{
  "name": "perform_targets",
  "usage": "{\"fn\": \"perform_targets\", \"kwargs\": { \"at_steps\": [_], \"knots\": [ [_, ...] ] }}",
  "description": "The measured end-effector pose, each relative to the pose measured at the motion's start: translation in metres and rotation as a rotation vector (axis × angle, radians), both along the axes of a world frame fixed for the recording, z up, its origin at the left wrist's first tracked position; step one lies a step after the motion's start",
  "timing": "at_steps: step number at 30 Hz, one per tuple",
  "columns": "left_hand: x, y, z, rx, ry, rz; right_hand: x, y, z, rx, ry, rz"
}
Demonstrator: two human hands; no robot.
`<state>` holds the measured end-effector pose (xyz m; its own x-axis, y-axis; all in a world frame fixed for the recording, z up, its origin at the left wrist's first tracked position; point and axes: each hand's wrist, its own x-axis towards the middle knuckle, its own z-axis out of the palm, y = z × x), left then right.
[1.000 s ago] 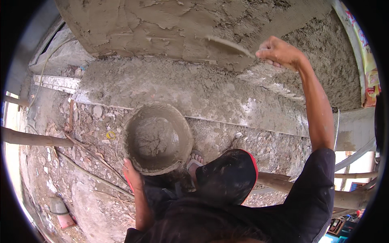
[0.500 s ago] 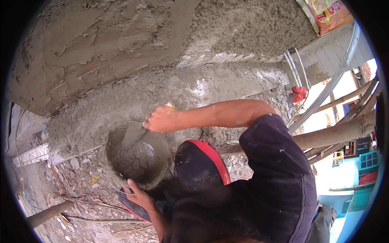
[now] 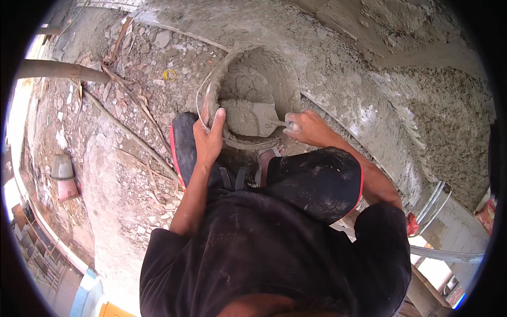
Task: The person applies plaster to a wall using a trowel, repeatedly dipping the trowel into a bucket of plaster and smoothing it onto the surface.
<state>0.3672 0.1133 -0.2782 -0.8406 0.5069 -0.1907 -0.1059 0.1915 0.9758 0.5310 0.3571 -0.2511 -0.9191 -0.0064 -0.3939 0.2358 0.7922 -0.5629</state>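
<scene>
Rubble-strewn ground; left hand clamps mortar pan rim; right hand closed on trowel handle; wet mortar likely heavy, sloppy.

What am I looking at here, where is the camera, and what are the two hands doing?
The camera sits on the person's head and looks straight down through a very wide lens, so straight edges bend and the picture is round. The dark shape at the bottom is the person's own shirt and shorts, with both forearms reaching up into the view.

The left hand grips the rim of a bucket caked in grey mortar. The right hand holds a trowel by its handle, with the blade resting on the wet mortar inside the bucket.

Around them is rough ground strewn with stones and sticks, and a freshly plastered grey wall runs along the right. A small yellow ring lies on the rubble beyond the bucket.
</scene>
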Motion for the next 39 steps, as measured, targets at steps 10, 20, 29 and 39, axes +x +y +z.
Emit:
{"fn": "perform_targets", "kwargs": {
  "at_steps": [10,20,29,39],
  "knots": [
    [-0.022,-0.041,-0.053,0.160,-0.258,0.196,0.015,0.046,0.047,0.263,0.079,-0.183],
    [-0.049,-0.092,-0.090,0.129,-0.484,0.339,0.065,0.195,0.249,-0.009,-0.479,-0.617],
    [-0.059,-0.118,-0.104,0.150,-0.511,0.224,0.098,0.175,0.290,0.782,0.545,-0.880],
    [-0.055,-0.094,-0.079,0.204,-0.528,0.163,0.117,0.265,0.056,1.022,0.068,-0.693]
  ]
}}
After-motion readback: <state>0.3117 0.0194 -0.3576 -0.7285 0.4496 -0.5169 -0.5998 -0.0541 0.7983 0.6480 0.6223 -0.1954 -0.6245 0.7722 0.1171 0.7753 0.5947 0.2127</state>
